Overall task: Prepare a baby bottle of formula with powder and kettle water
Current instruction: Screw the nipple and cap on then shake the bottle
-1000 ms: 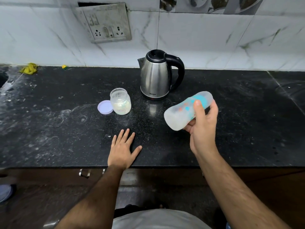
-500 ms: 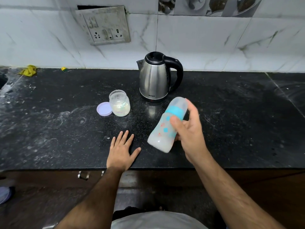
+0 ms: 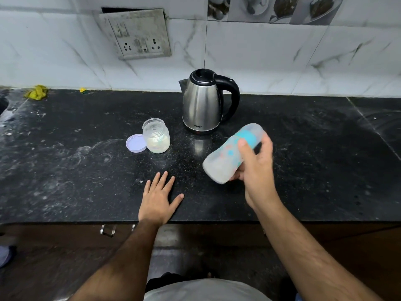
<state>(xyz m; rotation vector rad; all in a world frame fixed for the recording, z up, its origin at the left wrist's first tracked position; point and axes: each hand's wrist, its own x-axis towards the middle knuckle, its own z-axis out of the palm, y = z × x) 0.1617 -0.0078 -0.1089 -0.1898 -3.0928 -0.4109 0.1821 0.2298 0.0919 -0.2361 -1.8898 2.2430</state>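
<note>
My right hand (image 3: 257,168) grips a capped baby bottle (image 3: 227,156) with a blue ring and a milky fill, held tilted and blurred above the black counter (image 3: 76,170). My left hand (image 3: 158,197) lies flat on the counter near its front edge, fingers spread, holding nothing. A steel kettle (image 3: 202,105) with a black handle stands behind the bottle. Left of the kettle stands an uncapped clear jar of white powder (image 3: 156,136), with its lilac lid (image 3: 136,142) lying beside it.
A switch and socket plate (image 3: 138,33) is on the tiled wall above the jar. A yellow rag (image 3: 36,91) lies at the counter's back left. A sink edge shows at the far left. Drawer handles (image 3: 107,230) sit under the counter's front edge.
The bottle has swung back and forth in my right hand: nearly level, then steeply tilted with its base down toward me, now up and to the right again. My left hand stayed put.
</note>
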